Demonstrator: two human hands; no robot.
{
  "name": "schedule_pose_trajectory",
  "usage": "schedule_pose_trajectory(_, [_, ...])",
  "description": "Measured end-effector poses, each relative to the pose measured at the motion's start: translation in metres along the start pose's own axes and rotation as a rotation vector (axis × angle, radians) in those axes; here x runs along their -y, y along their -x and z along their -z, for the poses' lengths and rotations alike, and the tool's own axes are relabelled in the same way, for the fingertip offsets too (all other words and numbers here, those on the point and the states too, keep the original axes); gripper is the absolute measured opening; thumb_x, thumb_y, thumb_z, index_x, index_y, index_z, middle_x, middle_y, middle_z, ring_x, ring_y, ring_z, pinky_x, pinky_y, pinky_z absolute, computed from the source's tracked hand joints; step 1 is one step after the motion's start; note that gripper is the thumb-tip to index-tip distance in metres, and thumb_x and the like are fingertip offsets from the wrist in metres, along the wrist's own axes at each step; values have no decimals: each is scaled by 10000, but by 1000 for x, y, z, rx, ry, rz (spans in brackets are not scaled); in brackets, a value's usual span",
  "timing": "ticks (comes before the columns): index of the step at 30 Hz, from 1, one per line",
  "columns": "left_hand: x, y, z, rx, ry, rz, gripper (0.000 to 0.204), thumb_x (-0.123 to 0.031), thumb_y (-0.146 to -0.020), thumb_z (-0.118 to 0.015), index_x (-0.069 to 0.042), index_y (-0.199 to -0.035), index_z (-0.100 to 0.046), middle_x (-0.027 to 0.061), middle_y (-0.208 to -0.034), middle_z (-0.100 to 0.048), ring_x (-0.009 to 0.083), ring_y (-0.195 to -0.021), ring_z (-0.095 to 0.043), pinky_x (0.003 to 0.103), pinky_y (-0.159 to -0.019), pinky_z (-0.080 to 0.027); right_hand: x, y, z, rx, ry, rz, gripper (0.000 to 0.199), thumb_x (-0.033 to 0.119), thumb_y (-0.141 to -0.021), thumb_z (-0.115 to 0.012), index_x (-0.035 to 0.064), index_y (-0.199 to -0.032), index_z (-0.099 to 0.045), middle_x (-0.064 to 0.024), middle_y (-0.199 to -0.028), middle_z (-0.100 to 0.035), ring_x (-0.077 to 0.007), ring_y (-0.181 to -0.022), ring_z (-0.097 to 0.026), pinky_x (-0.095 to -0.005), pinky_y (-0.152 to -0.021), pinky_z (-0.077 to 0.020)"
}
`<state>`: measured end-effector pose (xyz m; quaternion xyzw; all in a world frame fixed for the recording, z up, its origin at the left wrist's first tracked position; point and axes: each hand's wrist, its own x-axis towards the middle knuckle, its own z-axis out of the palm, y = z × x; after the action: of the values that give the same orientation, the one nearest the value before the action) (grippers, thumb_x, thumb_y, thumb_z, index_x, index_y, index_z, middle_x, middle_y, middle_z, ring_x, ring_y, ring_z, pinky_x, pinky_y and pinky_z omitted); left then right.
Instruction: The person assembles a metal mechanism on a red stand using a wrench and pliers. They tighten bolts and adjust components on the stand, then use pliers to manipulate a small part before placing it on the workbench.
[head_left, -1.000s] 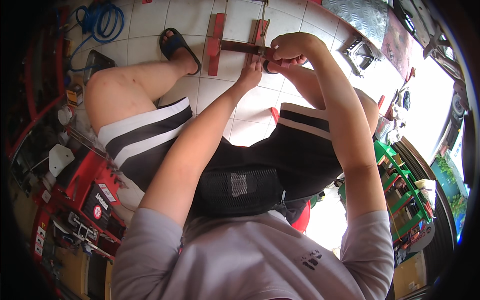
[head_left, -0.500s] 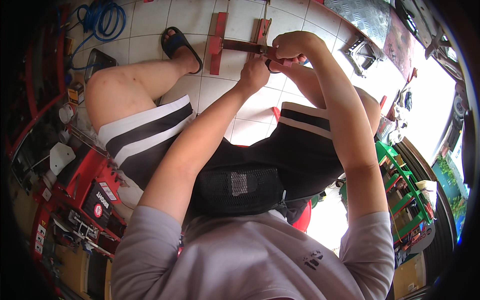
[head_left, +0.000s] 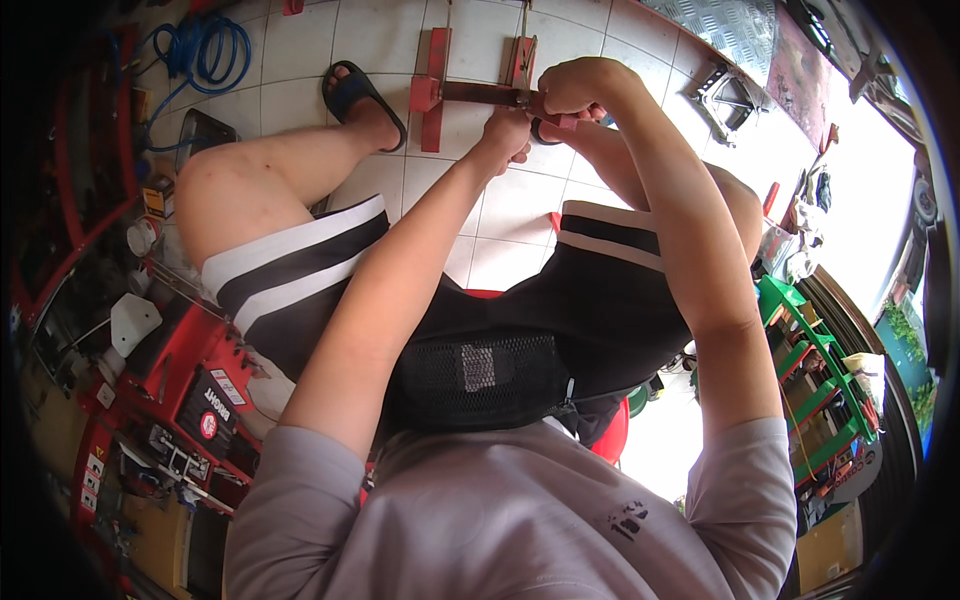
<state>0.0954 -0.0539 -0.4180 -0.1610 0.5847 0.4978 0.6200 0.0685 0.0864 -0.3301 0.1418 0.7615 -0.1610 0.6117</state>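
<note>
Toward 12 o'clock, the left hand (head_left: 508, 132) and the right hand (head_left: 577, 86) were both clamped on the red metal bar (head_left: 478, 93).

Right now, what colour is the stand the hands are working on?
Red, worn and rusty in places; the stand lies on white floor tiles, seen in the head view.

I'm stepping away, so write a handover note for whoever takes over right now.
Left hand: closed at the near end of the dark bar, fingers curled beside it.
Right hand: fisted over that same end, gripping a small part I cannot make out.
The bar lies across two red stands on the white tiled floor, ahead of the person's knees.
Done: bar is seated on the stands.
Left: the work at the bar's end; its progress cannot be told.
</note>
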Motion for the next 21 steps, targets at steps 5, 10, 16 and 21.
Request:
schedule_pose_trajectory(5, [5, -5, -2, -101, -207, -121, 292, -206, -940, -336, -98, -688, -438, -17, -529, -336, 93, -401, -310, 297, -373, -249, 2, 8, 1, -37, 18, -18, 251, 151, -849, -447, 107, -1025, -620, -52, -742, -623, -155, -596, -551, -305, -546, -466])
schedule_pose_trajectory(10, [34, -39, 18, -131, -565, -304, 299, -230, -958, -349, -46, -803, -526, 38, -619, -474, 137, -464, -440, 324, -441, -361, 1, 2, 2, -7, 17, -26, 263, 138, -847, -442, 96, -1045, -611, -44, -733, -624, -142, -580, -540, -294, -540, -459])
schedule_pose_trajectory(16, [52, -44, 19, -367, -724, -422, 304, -272, -961, -384, -40, -946, -581, 165, -857, -627, 314, -795, -603, 413, -717, -459, 0, 2, 0, -19, 21, -25, 293, 112, -835, -431, 95, -1076, -596, -41, -714, -610, -141, -575, -543, -292, -534, -455])
schedule_pose_trajectory(21, [56, -40, 22, -359, -807, -471, 295, -255, -959, -370, -45, -1013, -569, 228, -979, -623, 421, -939, -576, 486, -807, -440, 2, 4, 1, -27, 28, -22, 324, 91, -819, -425, 96, -1100, -586, -48, -709, -602, -145, -567, -546, -295, -525, -457])
